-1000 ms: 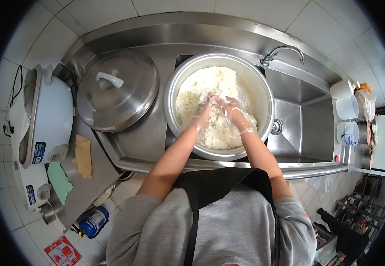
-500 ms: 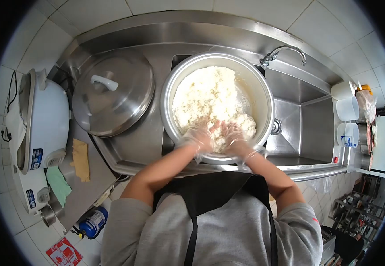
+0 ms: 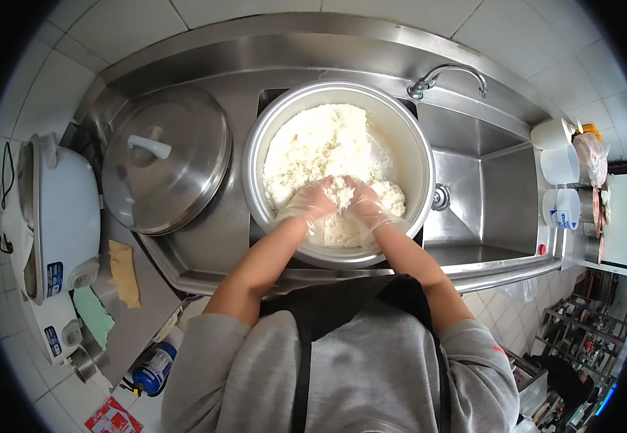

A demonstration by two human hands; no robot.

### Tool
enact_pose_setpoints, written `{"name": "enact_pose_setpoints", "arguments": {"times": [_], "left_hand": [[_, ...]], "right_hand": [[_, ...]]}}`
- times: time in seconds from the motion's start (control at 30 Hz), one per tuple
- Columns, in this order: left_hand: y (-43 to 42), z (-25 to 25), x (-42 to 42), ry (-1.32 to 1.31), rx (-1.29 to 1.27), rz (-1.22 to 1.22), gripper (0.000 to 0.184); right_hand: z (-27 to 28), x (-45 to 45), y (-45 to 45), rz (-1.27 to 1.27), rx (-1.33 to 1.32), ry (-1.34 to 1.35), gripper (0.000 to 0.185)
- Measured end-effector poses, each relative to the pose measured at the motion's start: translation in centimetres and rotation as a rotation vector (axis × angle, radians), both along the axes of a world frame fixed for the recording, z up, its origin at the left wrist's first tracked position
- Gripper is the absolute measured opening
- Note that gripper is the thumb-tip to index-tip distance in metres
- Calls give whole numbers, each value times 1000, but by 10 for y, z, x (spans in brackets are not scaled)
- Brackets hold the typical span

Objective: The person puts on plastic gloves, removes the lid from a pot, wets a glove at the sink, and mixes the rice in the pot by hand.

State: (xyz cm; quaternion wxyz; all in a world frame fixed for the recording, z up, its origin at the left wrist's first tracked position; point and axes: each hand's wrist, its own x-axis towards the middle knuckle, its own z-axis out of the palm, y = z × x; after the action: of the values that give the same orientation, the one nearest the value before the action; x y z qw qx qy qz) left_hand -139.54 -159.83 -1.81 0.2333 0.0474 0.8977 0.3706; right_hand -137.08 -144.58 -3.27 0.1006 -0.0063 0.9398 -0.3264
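A wide round metal pot (image 3: 255, 180) holds a heap of white, clumpy cooked rice (image 3: 313, 144). Both hands wear clear plastic gloves and work inside the pot, over its near side. My left hand (image 3: 315, 200) and my right hand (image 3: 361, 200) are cupped towards each other, with a clump of rice between their curled fingers. More rice lies beneath and around them, and a rounded lump rests just right of my right hand. Part of the pot's bare inner wall shows on the right.
Left of the pot, a large steel lid (image 3: 169, 169) with a white handle lies on the steel counter. A sink basin (image 3: 457, 202) with a curved faucet (image 3: 450, 72) is at right. Rice cookers (image 3: 68, 216) and cloths (image 3: 124, 274) sit far left; white tubs (image 3: 561, 164) stand far right.
Both hands have risen from the rice near the front rim and moved slightly inward, and a clump now shows between them. The whole view has shifted a little.
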Motion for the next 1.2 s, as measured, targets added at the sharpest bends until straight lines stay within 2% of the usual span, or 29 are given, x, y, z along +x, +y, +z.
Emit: {"name": "enact_pose_setpoints", "arguments": {"times": [0.03,0.1,0.13,0.2,0.3,0.33,0.37,0.4,0.43,0.47,0.5,0.53,0.57,0.6,0.67,0.7,0.73,0.77,0.8,0.87,0.9,1.0,1.03,1.07,1.1,1.17,1.2], "left_hand": [[-3,14,-6,-66,10,-43,71],[-11,15,-9,-126,207,-31,67],[-14,13,-11,-154,305,-25,64],[-16,-19,-12,-34,283,6,59],[-16,-73,-10,124,338,97,54],[-18,-80,-7,174,368,131,52],[-23,-26,-1,42,381,129,48],[-26,-15,0,61,381,88,50],[-29,-10,-1,79,380,44,52],[-32,5,-2,96,381,-1,55],[-35,21,-10,-2,439,-150,66],[-35,41,-11,20,228,-195,71],[-35,57,-11,45,17,-238,77],[-34,64,-11,70,-194,-277,82],[-32,54,-8,59,-176,-295,93],[-26,87,3,74,-248,-299,97],[-18,105,10,90,-321,-309,101],[-9,102,12,40,-462,-336,107],[-5,95,13,38,-417,-321,107],[0,75,17,29,-330,-285,108],[3,68,20,41,-374,-280,108],[10,61,22,68,-466,-266,106],[10,63,21,63,-474,-264,106],[11,63,21,59,-481,-263,105],[13,62,21,52,-500,-237,103],[19,59,20,39,-536,-188,99],[21,58,18,60,-527,-189,96]], "right_hand": [[-36,-15,7,-74,-106,-171,54],[-59,-21,25,103,-128,-91,45],[-62,-23,26,101,-98,-35,39],[-49,-21,23,38,-4,-24,34],[63,-9,10,-59,120,-199,37],[76,-9,8,-17,157,-233,38],[84,-12,7,24,195,-266,39],[87,-15,7,63,232,-297,40],[78,-16,14,250,316,-121,49],[92,-11,14,221,169,-157,51],[110,-9,16,191,24,-189,55],[123,-7,18,161,-121,-219,60],[127,-10,25,91,-148,-315,72],[134,-10,32,39,-161,-370,72],[148,-7,49,-66,-193,-477,70],[99,-9,75,181,-169,-336,54],[91,-8,75,229,6,-313,46],[83,-6,77,273,183,-292,37],[75,-4,79,319,360,-272,30],[54,-9,75,316,514,-318,31],[44,-13,76,282,526,-359,31],[13,-23,92,-114,163,-467,35],[-27,-28,102,-353,-198,-520,33],[-66,-33,111,-668,-668,-508,32],[-104,-39,121,-939,-1015,-448,31],[-97,-43,117,-864,-788,-337,32],[-92,-44,118,-708,-554,-308,33]]}}
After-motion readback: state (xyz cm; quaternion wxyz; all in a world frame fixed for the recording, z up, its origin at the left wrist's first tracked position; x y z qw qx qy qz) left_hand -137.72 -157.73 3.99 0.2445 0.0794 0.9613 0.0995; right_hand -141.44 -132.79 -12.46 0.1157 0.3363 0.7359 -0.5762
